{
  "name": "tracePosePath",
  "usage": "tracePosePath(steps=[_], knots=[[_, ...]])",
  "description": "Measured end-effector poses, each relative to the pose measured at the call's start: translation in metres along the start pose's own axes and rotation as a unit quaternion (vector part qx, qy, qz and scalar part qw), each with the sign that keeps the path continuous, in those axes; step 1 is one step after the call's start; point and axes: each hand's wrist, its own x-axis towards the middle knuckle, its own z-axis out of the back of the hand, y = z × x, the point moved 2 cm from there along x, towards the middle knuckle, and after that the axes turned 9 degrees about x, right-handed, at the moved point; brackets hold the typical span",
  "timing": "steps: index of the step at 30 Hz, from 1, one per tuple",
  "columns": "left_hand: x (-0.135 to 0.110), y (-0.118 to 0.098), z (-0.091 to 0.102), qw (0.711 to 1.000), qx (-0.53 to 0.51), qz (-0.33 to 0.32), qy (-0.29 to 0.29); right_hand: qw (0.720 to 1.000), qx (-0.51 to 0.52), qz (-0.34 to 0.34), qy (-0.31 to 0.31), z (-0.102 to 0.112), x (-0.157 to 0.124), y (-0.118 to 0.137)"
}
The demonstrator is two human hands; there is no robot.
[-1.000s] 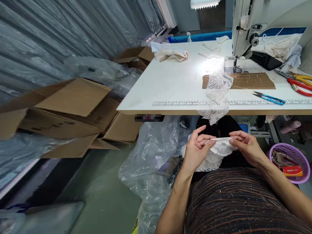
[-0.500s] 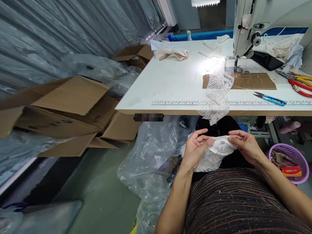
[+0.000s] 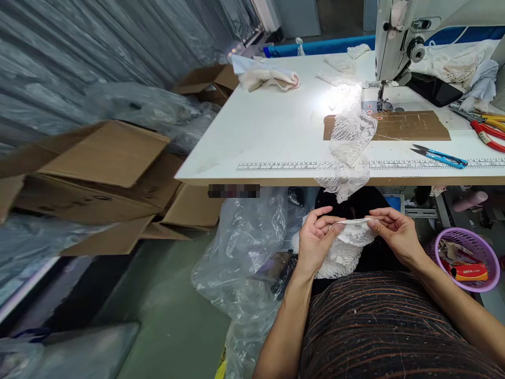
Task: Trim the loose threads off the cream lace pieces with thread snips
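A piece of white lace (image 3: 345, 250) hangs over my lap, below the front edge of the sewing table (image 3: 221, 152). My left hand (image 3: 317, 239) pinches its upper edge between thumb and fingers. At the other end of that edge, my right hand (image 3: 396, 231) has it pinched too, so the edge is stretched between both hands. Another strip of white lace (image 3: 351, 134) lies on the table and droops over the front edge. Its far part runs beside the needle of the sewing machine (image 3: 389, 68).
Blue thread snips (image 3: 440, 156) lie on the table, with red-handled pliers (image 3: 489, 134) and a dark phone (image 3: 434, 89) further right. A purple basket (image 3: 489, 263) stands low at right. Cardboard boxes (image 3: 106, 152) and clear plastic bags (image 3: 244, 263) are at left.
The upper edge of the held lace now looks narrower and folded, with my hands slightly closer together. The view has shifted a little. Both hands keep their pinch.
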Motion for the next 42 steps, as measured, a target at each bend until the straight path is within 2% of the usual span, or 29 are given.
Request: tracePosePath(steps=[5, 8, 11, 22, 26, 30, 35, 42], knots=[[-0.004, 0.003, 0.000, 0.989, 0.077, -0.128, -0.018, 0.998, -0.033, 0.053, -0.011, -0.002, -0.004, 0.003], [-0.006, -0.001, 0.001, 0.962, 0.152, -0.228, -0.014, 0.998, -0.032, 0.059, -0.017, -0.003, -0.006, 0.005], [-0.006, -0.006, 0.002, 0.939, 0.209, -0.271, -0.017, 0.998, -0.029, 0.061, -0.020, -0.003, -0.007, 0.005], [-0.005, -0.007, 0.000, 0.942, 0.212, -0.260, -0.018, 0.998, -0.033, 0.057, -0.015, -0.001, -0.006, 0.005], [-0.004, -0.004, -0.001, 0.954, 0.172, -0.244, 0.023, 0.998, -0.028, 0.049, -0.014, -0.001, -0.007, 0.007], [-0.005, -0.006, -0.003, 0.970, 0.127, -0.197, 0.058, 1.000, -0.014, 0.022, 0.001, -0.001, -0.010, 0.010], [-0.004, -0.009, -0.002, 0.982, 0.100, -0.156, 0.033, 1.000, -0.003, 0.009, 0.008, -0.003, -0.013, 0.014], [-0.005, -0.008, -0.003, 0.982, 0.090, -0.164, 0.009, 1.000, 0.002, 0.006, 0.000, -0.004, -0.015, 0.015]])
